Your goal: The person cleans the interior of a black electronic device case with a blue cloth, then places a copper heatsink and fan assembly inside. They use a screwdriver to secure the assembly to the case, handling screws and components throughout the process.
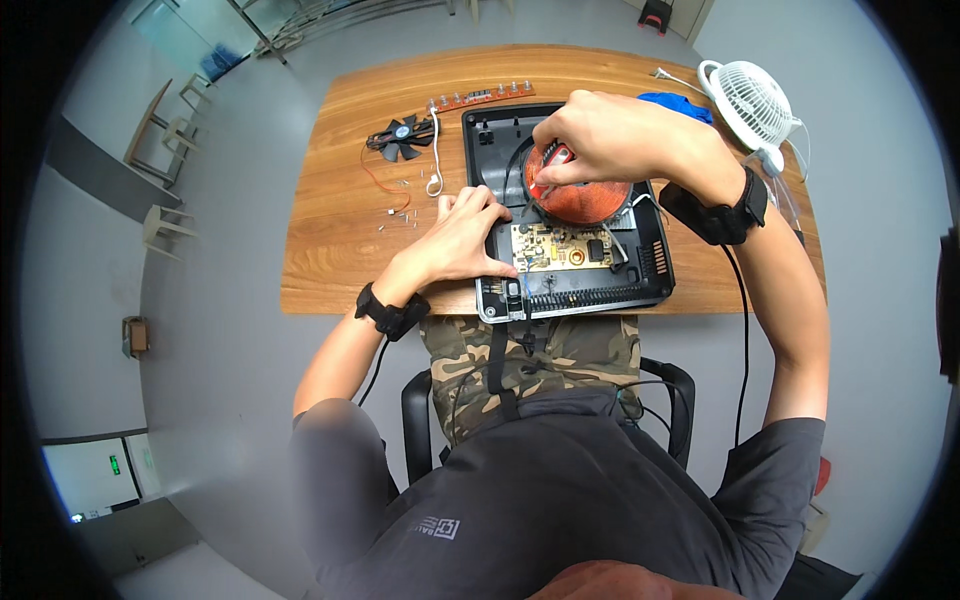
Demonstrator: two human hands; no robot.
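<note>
An opened induction cooker's black casing (655,230) lies near the front edge of the table. A round copper coil (590,207) sits in its far right part, with a tan circuit board (560,250) in front. My right hand (605,135) is closed around a red-and-black handled tool (556,160), which looks like a screwdriver, over the coil; its tip is hidden. At the casing's left side, my left hand (460,235) rests with fingers spread, thumb by the near left corner and fingertips on the left rim.
Left of the casing lie a black fan (402,138), a white cable (437,150) and loose screws (407,212). Behind them is a narrow strip board (480,98). A white desk fan (752,108) and blue cloth (680,104) occupy the wooden table's (340,230) far right.
</note>
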